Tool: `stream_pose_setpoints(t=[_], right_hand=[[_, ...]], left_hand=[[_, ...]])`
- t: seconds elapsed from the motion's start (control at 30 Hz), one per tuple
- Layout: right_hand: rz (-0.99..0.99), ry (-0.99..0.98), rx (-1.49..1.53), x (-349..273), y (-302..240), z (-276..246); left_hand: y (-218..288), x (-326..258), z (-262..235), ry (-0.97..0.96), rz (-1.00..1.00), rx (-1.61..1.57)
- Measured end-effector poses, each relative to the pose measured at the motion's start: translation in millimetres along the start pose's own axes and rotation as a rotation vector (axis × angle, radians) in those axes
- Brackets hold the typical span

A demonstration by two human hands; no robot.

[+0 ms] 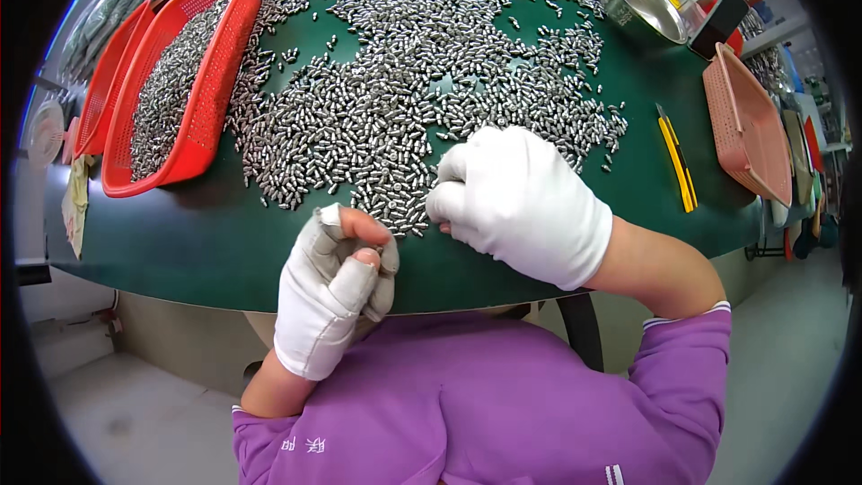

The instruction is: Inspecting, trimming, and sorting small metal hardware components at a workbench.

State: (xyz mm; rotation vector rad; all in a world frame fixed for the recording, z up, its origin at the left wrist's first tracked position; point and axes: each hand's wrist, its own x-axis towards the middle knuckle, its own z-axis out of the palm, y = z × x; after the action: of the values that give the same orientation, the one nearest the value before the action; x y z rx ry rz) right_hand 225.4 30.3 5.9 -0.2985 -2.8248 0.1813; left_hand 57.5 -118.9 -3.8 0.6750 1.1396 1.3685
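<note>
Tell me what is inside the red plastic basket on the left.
The red plastic mesh basket holds a heap of small silvery metal cylinders, like those spread over the green table. The heap covers most of the basket's bottom, so anything beneath it cannot be seen.

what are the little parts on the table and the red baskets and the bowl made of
The small parts look like bare metal: grey and shiny, with bright glints. The red baskets seem to be moulded plastic, with a uniform matte colour and mesh walls. The bowl looks like polished steel, its inside mirror-bright.
</note>
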Motion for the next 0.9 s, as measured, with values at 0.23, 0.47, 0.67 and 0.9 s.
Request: stream_pose_setpoints(t=[0.23, 0.47, 0.67, 0.9], right_hand=[[0.032, 0.148, 0.504, -1.3, 0.3, -6.7], [0.004, 0.125, 0.706, -1.4, -1.9, 1.7], [0.164, 0.290, 0.581, -1.7, 5.4, 1.0], [0.168, 0.270, 0.313, -4.9, 12.7, -13.6]], left_hand=[[13.7, 8.9, 11.8, -0.130, -0.251, 0.007], [13.0, 9.9, 15.2, -0.136, -0.332, 0.105], [9.6, 9.8, 11.8, -0.139, -0.277, 0.096], [7.6, 8.1, 8.3, -0.145, -0.245, 0.052]])
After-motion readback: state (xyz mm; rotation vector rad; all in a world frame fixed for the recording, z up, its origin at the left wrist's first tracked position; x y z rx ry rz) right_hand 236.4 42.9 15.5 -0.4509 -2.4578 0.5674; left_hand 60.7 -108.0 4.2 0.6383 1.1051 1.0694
